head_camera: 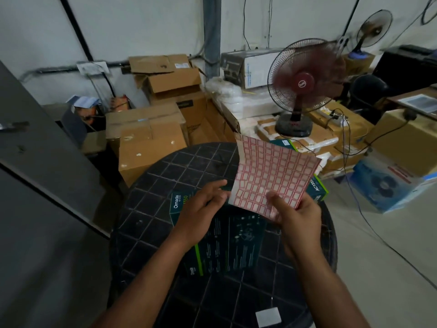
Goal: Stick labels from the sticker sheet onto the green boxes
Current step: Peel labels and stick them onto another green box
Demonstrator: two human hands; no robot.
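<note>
right hand (295, 215) pinches lower edge of sticker sheet (272, 172), held above dark round worktop (146, 209). left hand (201, 209) open, fingers at sheet's left edge. green box (224, 245) flat below hands.

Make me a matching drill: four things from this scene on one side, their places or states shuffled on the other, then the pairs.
1. sticker sheet
2. green box
3. fan
4. left hand

A. lies flat on the black table
B. stands on stacked packages behind the table
C. held up by the right hand
D. fingers reach to the sheet's edge

Pairs: 1-C, 2-A, 3-B, 4-D
</note>
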